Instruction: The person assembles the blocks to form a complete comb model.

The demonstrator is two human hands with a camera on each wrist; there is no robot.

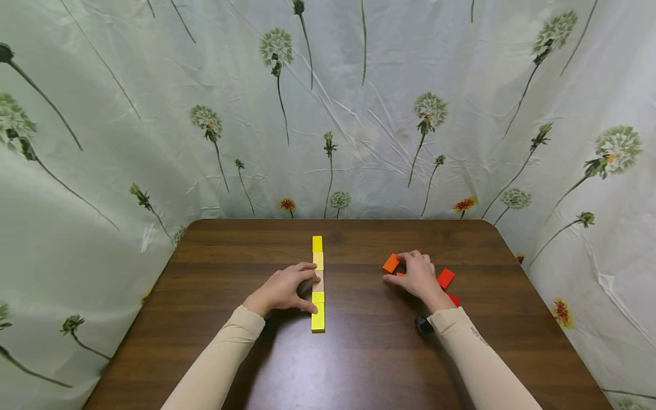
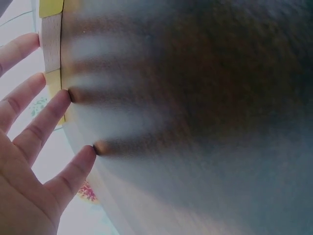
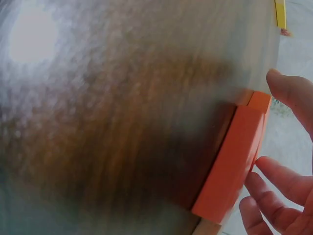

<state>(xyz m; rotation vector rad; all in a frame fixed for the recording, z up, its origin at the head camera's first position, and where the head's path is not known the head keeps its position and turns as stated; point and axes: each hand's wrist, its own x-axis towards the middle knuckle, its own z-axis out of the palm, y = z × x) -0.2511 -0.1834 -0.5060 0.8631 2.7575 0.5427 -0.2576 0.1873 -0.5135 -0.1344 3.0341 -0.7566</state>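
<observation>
A straight row of yellow and pale wooden blocks (image 1: 318, 317) runs away from the person in the head view. My left hand (image 1: 283, 290) lies at its left side, thumb and fingers spread and fingertips right at the blocks. In the left wrist view, two fingertips overlap a pale block (image 2: 51, 44) and a light yellow block (image 2: 54, 81). My right hand (image 1: 419, 277) reaches over the orange and red blocks, thumb apart from the fingers. Its fingertips are beside an orange block (image 1: 391, 263). A red-orange block (image 3: 230, 164) appears close to the fingers in the right wrist view.
Two red blocks, one farther (image 1: 446, 278) and one partly behind the wrist (image 1: 454, 299), lie right of the right hand. All blocks rest on a dark brown wooden table (image 1: 353, 364). A flower-patterned curtain (image 1: 369, 142) hangs behind and around it.
</observation>
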